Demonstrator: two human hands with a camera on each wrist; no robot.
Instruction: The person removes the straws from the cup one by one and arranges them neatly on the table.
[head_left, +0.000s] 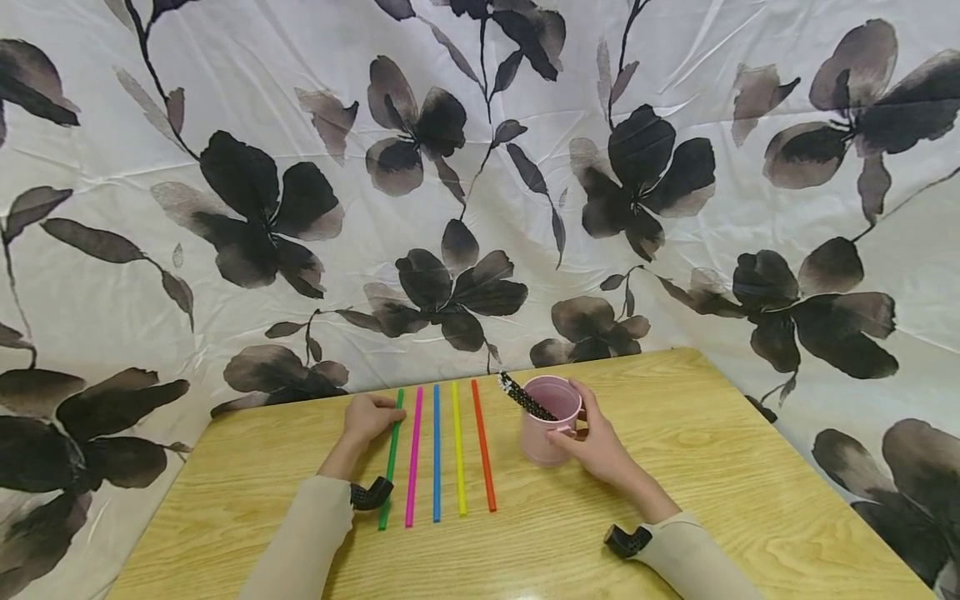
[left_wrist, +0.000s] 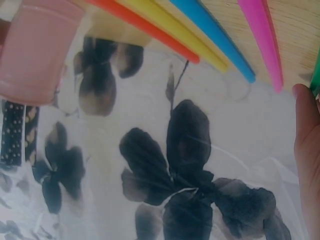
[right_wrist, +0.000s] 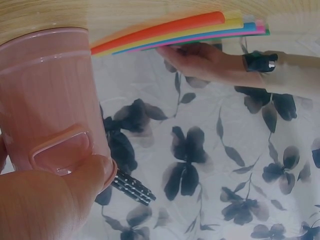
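Note:
Near the table's back edge my left hand [head_left: 369, 419] pinches the upper part of a green straw [head_left: 392, 458], the leftmost of a row. To its right lie a pink straw [head_left: 414, 458], a blue straw [head_left: 437, 454], a yellow straw [head_left: 458, 450] and a red straw [head_left: 483, 446], spaced apart and roughly parallel. My right hand [head_left: 600, 442] grips a pale pink cup [head_left: 542, 442] from its right side, thumb at the small handle [right_wrist: 62, 150]. Black straws with white dots [head_left: 528, 398] lean out of the cup's left rim. The left fingertips are mostly hidden in the left wrist view.
A light wooden table [head_left: 750, 483] carries everything. Right behind its back edge hangs a white cloth [head_left: 525, 233] printed with dark flowers. Each wrist wears a small black camera, seen on the left [head_left: 372, 495] and right [head_left: 628, 541].

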